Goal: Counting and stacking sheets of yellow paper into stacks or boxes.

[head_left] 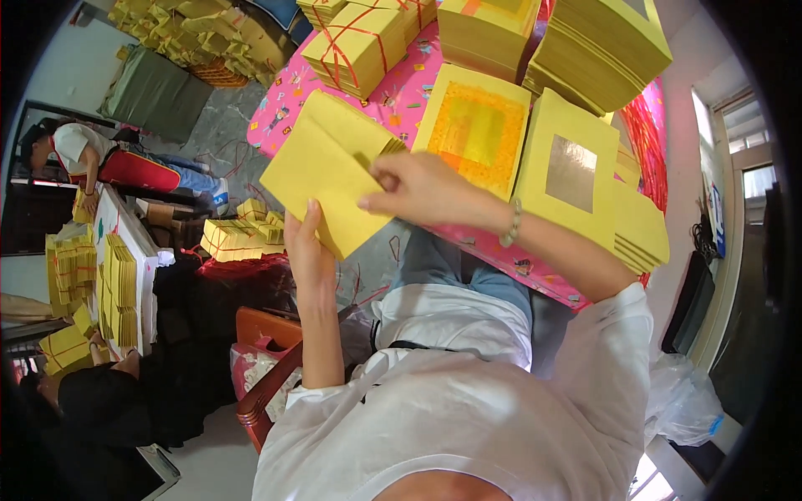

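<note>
My left hand (309,246) is closed on the lower edge of a yellow sheet of paper (313,179), its thumb on top and the other fingers hidden underneath. At the sheet's right edge, my right hand (426,185) has curled fingers, with the thumb lying along the paper. A beaded bracelet (512,221) circles my right wrist. Beyond the held sheet lies more yellow paper (334,113), partly covered by it. To the right are a yellow stack with an orange printed panel (472,129) and another with a metallic foil square (573,174).
Red-tied yellow bundles (355,50) and tall paper stacks (585,58) stand farther back on the pink patterned tablecloth (284,100). At left, a person in a red apron (138,173) bends over a white table (144,292) holding paper. A wooden chair (267,392) stands beside me.
</note>
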{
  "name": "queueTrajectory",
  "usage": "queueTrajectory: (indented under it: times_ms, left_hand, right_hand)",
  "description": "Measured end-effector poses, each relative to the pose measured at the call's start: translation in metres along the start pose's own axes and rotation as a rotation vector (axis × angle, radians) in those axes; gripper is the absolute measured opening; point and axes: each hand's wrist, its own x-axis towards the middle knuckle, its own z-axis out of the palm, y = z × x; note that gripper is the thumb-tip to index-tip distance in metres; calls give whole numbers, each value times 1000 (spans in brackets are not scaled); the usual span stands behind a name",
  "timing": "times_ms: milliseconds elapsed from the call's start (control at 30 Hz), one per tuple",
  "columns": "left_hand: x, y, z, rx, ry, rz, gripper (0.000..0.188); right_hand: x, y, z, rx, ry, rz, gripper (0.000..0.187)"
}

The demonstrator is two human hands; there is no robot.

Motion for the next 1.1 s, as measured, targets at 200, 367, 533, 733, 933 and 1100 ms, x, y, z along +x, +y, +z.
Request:
queueTrajectory:
  times_ms: [200,367,533,733,933,1100]
  left_hand:
    - [59,1,13,8,-61,-10,36]
    - [94,-14,-3,211,1,-49,36]
    - [112,-42,-12,306,40,-37,33]
    - [121,-57,-18,370,25,32,31]
    - [124,-62,-16,531,21,109,33]
    - [121,-64,-25,454,18,73,46]
  right_hand:
    - [83,44,-12,84,20,93,32]
    - [110,53,-20,11,6,186,32]
    - [119,76,-7,-71,24,234,38]
    - [126,86,-4,-187,-86,321,41]
    - [136,109,2,-165,-63,258,29]
    - [142,117,6,230,-361,356,26]
